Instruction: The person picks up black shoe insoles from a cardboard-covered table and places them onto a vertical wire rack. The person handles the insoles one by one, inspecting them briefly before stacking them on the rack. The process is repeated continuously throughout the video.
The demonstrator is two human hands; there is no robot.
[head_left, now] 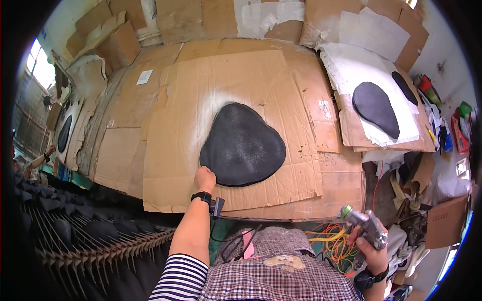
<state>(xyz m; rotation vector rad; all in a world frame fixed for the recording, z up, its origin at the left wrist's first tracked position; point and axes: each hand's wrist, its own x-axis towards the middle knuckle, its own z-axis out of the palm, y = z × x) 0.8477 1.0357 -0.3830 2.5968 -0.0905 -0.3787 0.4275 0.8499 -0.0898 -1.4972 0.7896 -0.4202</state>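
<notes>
A black, rounded three-cornered pad (243,145) lies flat on a sheet of cardboard (175,165) in front of me. Whitish specks dust its middle. My left hand (205,179) is closed at the pad's lower left edge, with its fingertips pinching the rim. Off to the right, past the table's front edge, my right hand (369,248) is wrapped round a metal spray gun (375,232). The greenish end of the gun points up and to the left, away from the pad.
Two black pads (375,108) rest on white paper (346,65) at the right. Cardboard walls (216,22) stand behind the table. Spiky racks with black pieces (100,241) fill the lower left. An orange hose (329,246) coils below the table edge. Another person's arm (42,158) shows far left.
</notes>
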